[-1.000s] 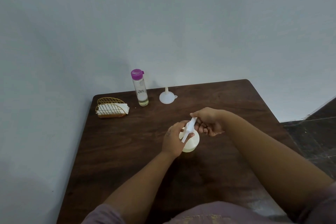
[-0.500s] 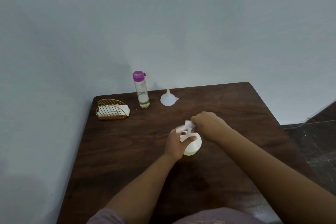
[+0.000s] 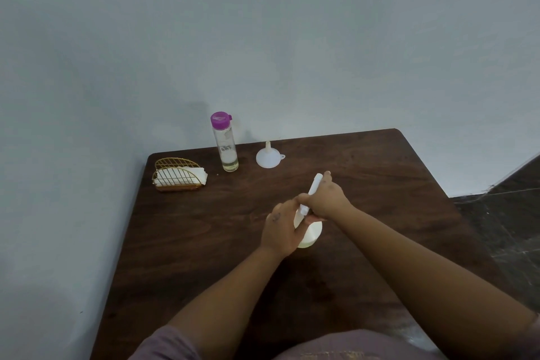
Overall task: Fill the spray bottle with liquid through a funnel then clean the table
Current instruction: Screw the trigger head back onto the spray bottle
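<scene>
**Both hands on the spray bottle at mid-table**

At the far left of the table [image 3: 187, 242] stands a gold wire holder [image 3: 176, 175] with white napkins [image 3: 201, 174] in it. Just right of it, near the far edge, a clear bottle [image 3: 226, 149] with a purple cap [image 3: 219, 119] stands upright, with a little pale liquid at its bottom. Right of that, a white funnel [image 3: 267, 156] rests mouth-down, spout pointing up, apart from the bottle.

Nearer, around the middle of the table, the spray bottle [image 3: 311, 235] stands on the wood. The left hand [image 3: 282, 229] is wrapped round its left side, fingers curled on the body. The right hand [image 3: 327, 198] grips the white spray head [image 3: 312, 188], which sticks out from the fist and points up toward the far side; the neck of the bottle is hidden between the two hands, so I cannot tell whether the head is on or off. Both forearms reach in from the near edge, with purple sleeves [image 3: 172, 342] at the bottom
</scene>
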Motion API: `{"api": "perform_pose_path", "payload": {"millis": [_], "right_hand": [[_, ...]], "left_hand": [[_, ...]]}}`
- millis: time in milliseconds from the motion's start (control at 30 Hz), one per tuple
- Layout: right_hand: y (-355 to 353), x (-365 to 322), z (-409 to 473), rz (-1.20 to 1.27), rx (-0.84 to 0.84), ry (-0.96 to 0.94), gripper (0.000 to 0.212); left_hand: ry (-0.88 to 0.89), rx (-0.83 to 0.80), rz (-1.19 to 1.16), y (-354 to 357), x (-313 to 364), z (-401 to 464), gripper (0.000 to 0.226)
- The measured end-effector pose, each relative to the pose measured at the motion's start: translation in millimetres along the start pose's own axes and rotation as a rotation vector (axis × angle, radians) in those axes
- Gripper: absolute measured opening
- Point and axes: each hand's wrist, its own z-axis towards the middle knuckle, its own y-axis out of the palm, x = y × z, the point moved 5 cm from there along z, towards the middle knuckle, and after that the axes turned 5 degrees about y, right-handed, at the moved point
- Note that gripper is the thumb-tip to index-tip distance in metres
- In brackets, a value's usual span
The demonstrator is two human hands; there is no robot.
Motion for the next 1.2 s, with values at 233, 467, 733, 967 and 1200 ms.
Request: {"api": "perform_pose_path", "payload": {"millis": [233,467,733,967,1200], "right_hand": [[-22,3,-13,-0.184,0.12,-0.251,0.138],[-9,-24,-24,-0.993,0.111,-0.647,0.023],[-1,-23,-5,-0.481,-0.042,-0.225,0.059],[-31,-1,1,0.148,-0.437,-0.042,0.054],[-4,32,9,0.025,-0.207,-0.46,0.043]], "left_hand": [[-0.052,-0.03,-0.054,-3,1,1,0.038],[-0.095,-0.02,-0.092,-2,2,1,0.038],[-0.104,-0.028,-0.056,1,2,-1,0.041],[-0.139,-0.108,-0.102,-1,-3,-3,0.045],[-0.178,-0.091,-0.111,1,-7,-3,0.048]]}}
